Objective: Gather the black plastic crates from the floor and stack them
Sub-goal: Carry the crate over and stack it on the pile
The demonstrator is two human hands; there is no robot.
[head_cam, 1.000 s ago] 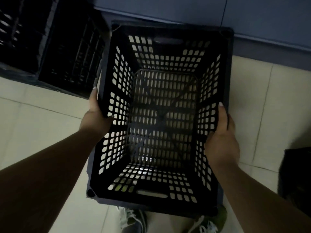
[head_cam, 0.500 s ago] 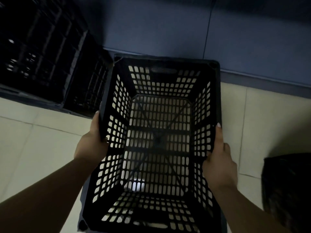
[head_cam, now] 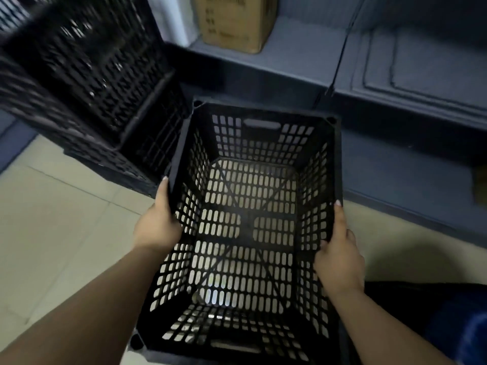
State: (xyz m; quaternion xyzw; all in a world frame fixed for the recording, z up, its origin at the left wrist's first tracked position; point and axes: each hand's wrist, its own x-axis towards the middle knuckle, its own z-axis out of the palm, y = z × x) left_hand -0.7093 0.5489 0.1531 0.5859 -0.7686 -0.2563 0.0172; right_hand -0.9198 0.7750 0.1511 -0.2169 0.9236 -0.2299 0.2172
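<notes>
In the head view, a black crate (head_cam: 250,227) is gripped by its long sides between the left hand (head_cam: 158,222) and the right hand (head_cam: 340,262), above the tiled floor (head_cam: 52,233). Other crates (head_cam: 92,83), blurred, are seen beyond the left hand, a cardboard box (head_cam: 234,22) farther off.

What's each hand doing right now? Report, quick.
Left hand: closed on the left rim of the crate.
Right hand: closed on the crate's right rim.
</notes>
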